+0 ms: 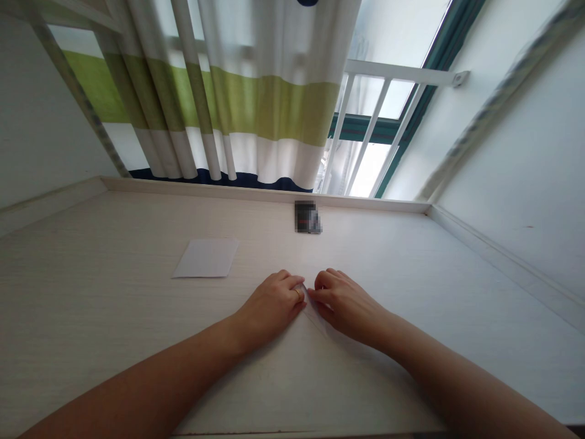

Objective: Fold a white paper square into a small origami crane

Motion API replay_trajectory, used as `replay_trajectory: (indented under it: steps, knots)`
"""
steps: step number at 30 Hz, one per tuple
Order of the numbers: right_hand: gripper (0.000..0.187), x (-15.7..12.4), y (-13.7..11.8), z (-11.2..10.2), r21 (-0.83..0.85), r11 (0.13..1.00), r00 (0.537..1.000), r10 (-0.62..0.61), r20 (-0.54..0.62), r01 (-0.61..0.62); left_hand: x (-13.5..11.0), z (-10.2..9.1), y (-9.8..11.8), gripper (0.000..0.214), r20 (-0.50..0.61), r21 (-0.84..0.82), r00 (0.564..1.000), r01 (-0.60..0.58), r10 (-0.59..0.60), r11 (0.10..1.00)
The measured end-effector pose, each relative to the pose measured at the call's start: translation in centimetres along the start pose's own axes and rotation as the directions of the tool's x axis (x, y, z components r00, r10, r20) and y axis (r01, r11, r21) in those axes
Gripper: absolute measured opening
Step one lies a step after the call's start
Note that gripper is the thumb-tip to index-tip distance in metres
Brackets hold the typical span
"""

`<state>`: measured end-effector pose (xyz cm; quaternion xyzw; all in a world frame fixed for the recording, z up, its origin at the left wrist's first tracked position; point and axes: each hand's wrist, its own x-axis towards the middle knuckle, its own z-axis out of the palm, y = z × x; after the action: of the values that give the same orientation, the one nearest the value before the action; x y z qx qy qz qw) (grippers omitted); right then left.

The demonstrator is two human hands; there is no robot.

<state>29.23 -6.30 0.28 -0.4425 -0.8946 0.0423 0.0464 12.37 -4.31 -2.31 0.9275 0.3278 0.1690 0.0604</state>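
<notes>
Two bare forearms (183, 372) come in from the near side and lean inward over a pale tabletop (114, 317), probably so that both hands can work on the same small spot. The left hand (276, 299), with a ring (298, 294) on one finger, and the right hand (342, 299) almost meet. Between them is a thin pale sheet (316, 316), lying partly under the right hand. Both grips are narrow, fingertips drawn together on the sheet; the left seems to steady it while the right pinches the edge opposite, though how firmly I cannot tell.

Farther out and to the left, a white paper (205, 258) lies flat, well apart from the hands, perhaps laid there to keep it from under the arms. Beyond the hands sits a small dark item (305, 217), blurred past recognition, near the raised back edge (256, 194), which likely stops things slipping off. Behind that hang striped curtains (274, 107), and to their right a white railing (406, 72) crosses the window.
</notes>
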Motion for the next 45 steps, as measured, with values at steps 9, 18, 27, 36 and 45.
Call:
replay_trajectory:
  steps: [9, 18, 27, 36, 45]
  knots:
    - [0.021, 0.00, -0.05, 0.09, -0.020, 1.000, 1.000, -0.019, 0.013, 0.019, 0.13, 0.00, 0.04, 0.025, 0.025, -0.013, 0.999, -0.026, 0.027, 1.000]
    - [0.018, -0.06, 0.08, -0.09, 0.076, 0.996, 0.998, 0.040, 0.047, -0.044, 0.15, -0.05, -0.17, 0.024, 0.030, 0.004, 0.999, -0.024, 0.024, 1.000]
    - [0.019, -0.19, -0.10, -0.35, 0.077, 0.993, 0.993, 0.089, 0.075, -0.095, 0.09, -0.28, -0.06, 0.024, 0.037, -0.004, 0.999, -0.006, 0.007, 1.000]
    - [0.016, -0.30, 0.04, -0.60, 0.067, 0.998, 0.997, -0.023, 0.075, 0.018, 0.10, -0.22, -0.05, 0.022, 0.052, -0.016, 0.998, 0.033, -0.033, 0.999]
    - [0.017, -0.38, 0.23, -0.24, 0.042, 0.998, 0.997, -0.054, 0.047, 0.052, 0.25, -0.28, 0.13, 0.018, 0.055, 0.007, 0.992, 0.111, -0.111, 0.994]
